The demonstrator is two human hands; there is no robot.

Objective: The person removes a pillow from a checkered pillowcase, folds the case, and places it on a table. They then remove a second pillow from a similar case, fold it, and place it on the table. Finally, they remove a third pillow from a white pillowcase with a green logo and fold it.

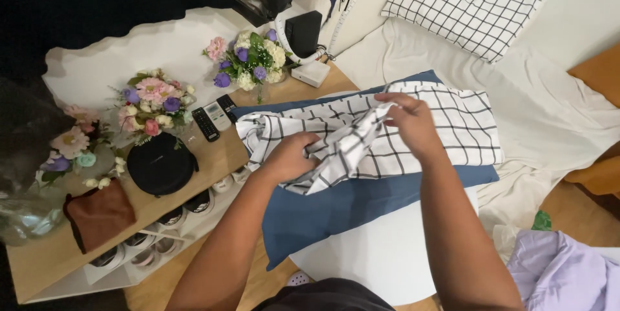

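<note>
Checked cloth [413,131], white with thin black grid lines, is spread over a blue pillow [336,211] and is gathered up between both hands. One bunched fold is gripped in the left hand [289,157], whose fingers are closed into the fabric at the near left part of the cloth. Another corner is pinched and lifted by the right hand [408,120], held slightly higher and further away than the left, with the fabric drawn taut between the two. Under the pillow and nearer than the hands, a round white surface [387,259] is seen. To the left of the left hand, a wooden shelf [213,156] is set with two remote controls [215,117], a round black case [161,164], a brown pouch [98,214] and bunches of artificial flowers [154,101]. Beyond the right hand, a second pillow [462,7] in the same checked pattern is laid on a white sheet [549,111]. Near and to the right of the right forearm, lilac fabric [562,272] is heaped.
</note>
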